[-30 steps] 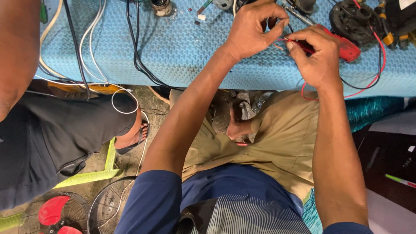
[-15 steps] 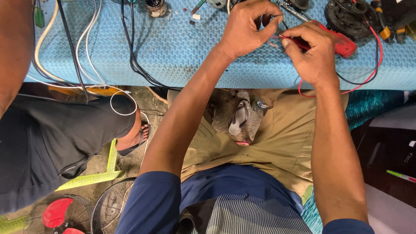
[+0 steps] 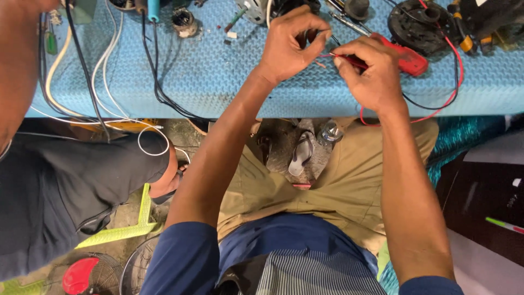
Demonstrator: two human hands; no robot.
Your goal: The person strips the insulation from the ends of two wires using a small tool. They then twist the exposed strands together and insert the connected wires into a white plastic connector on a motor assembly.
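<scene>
Both grips are pinched shut on one thin red wire (image 3: 327, 55). The left hand (image 3: 289, 46) curls over it from above, thumb and forefinger together on the wire's left end, while the right hand (image 3: 371, 74) clamps the same wire between thumb and forefinger just to the right. The short bare stretch between the two pinches runs roughly left to right across the blue worktop (image 3: 218, 82), level with its near edge, so each hand holds one end and neither is the nearer. Whether the wire's tip is stripped cannot be told at this size.

From the right hand the red wire loops off the worktop's near edge and back up towards a round black motor part (image 3: 417, 24) at the far right, alongside a black lead. A red flat tool (image 3: 406, 57) lies touching the back of the right hand's knuckles, its long axis slanting up and leftward.

No packages, labels or signs can be made out on the worktop. To the left lie white and black cables (image 3: 103, 76), well apart from the hands, and a small round metal part (image 3: 184, 22) sits near the far edge. Another person's dark-trousered leg (image 3: 71, 186) stands at left, below the worktop.
</scene>
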